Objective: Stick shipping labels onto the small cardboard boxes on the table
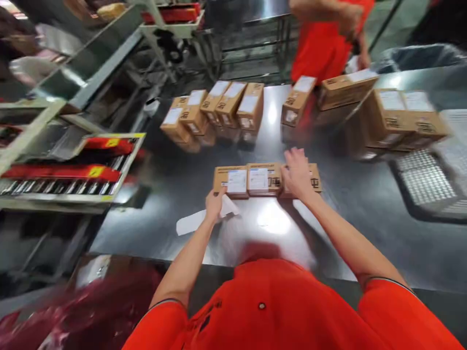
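Three small brown cardboard boxes with white labels lie in a row on the steel table in front of me: the left box, the middle box and the right box. My right hand lies flat on the right box, fingers spread. My left hand is at the near edge of the left box and pinches a white paper strip that trails to the left on the table.
Several more labelled boxes stand at the back of the table, others at the right. A person in orange stands at the far side. Racks with red trays are left; a white mesh tray is right.
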### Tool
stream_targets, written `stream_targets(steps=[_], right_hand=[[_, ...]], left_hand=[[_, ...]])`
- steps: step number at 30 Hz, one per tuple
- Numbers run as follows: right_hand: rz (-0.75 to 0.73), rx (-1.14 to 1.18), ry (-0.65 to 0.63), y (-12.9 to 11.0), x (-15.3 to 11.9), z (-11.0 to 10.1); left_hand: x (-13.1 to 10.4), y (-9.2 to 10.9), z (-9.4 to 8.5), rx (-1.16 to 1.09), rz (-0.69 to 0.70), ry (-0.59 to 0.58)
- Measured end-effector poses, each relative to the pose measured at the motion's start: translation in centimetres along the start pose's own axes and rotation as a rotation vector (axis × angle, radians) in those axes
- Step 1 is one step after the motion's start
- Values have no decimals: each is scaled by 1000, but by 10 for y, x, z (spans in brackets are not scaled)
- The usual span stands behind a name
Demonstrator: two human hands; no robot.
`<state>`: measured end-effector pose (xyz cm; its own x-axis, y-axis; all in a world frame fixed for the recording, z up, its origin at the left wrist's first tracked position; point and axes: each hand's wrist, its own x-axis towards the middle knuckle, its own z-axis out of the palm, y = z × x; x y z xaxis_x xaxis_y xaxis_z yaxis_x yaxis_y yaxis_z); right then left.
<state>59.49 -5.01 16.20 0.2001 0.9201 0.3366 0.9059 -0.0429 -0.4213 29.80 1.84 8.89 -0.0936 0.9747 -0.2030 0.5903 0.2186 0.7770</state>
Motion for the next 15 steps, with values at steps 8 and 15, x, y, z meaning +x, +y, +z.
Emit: stream_targets(steps=[8, 15], right_hand=[[-171, -212, -203, -17, -9, 76], [-535, -56, -277, -104, -6, 124]], left_hand=[[-4, -18, -2, -185, -50, 44], [-3, -23, -3, -172, -44, 53]])
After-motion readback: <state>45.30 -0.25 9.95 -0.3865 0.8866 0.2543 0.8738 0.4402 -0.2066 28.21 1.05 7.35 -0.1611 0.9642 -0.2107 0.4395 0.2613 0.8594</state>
